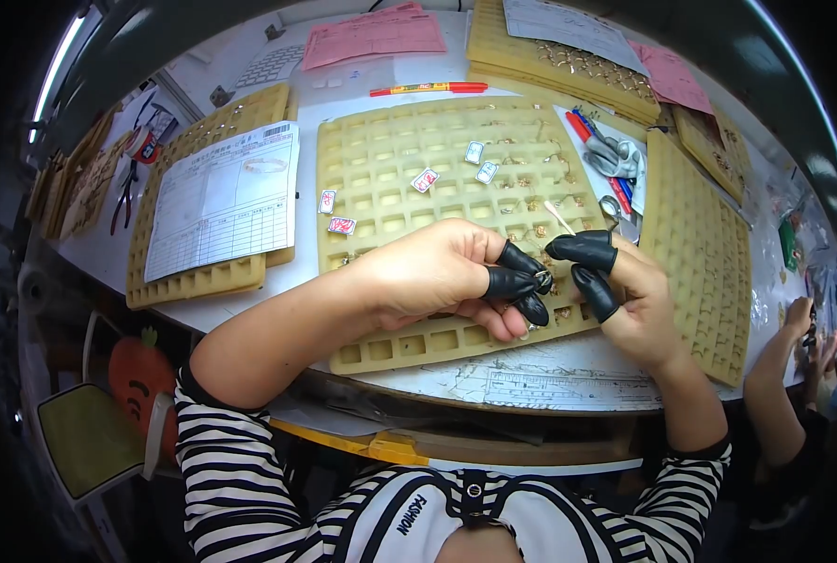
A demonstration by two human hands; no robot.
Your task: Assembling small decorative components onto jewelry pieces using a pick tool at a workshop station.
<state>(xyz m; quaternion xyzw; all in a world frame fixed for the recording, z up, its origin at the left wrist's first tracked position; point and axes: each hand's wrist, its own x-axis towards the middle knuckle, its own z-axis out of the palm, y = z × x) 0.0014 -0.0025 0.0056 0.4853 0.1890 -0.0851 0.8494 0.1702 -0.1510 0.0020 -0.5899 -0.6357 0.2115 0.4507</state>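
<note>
Gloved left hand [437, 272] pinches small metal ring [542, 279].

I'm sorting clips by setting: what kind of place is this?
Probably a small-parts or jewellery assembly workbench: compartmented yellow trays holding tiny metal pieces, form sheets, and black finger cots on the left hand and right hand.

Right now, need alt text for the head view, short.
Over a tan compartment tray on a white workbench, a person's left hand pinches a small metal ring in black rubber fingertip covers, and the right hand, also capped, is poised beside it. More trays, a printed form, a red pen and pliers lie around.
</note>
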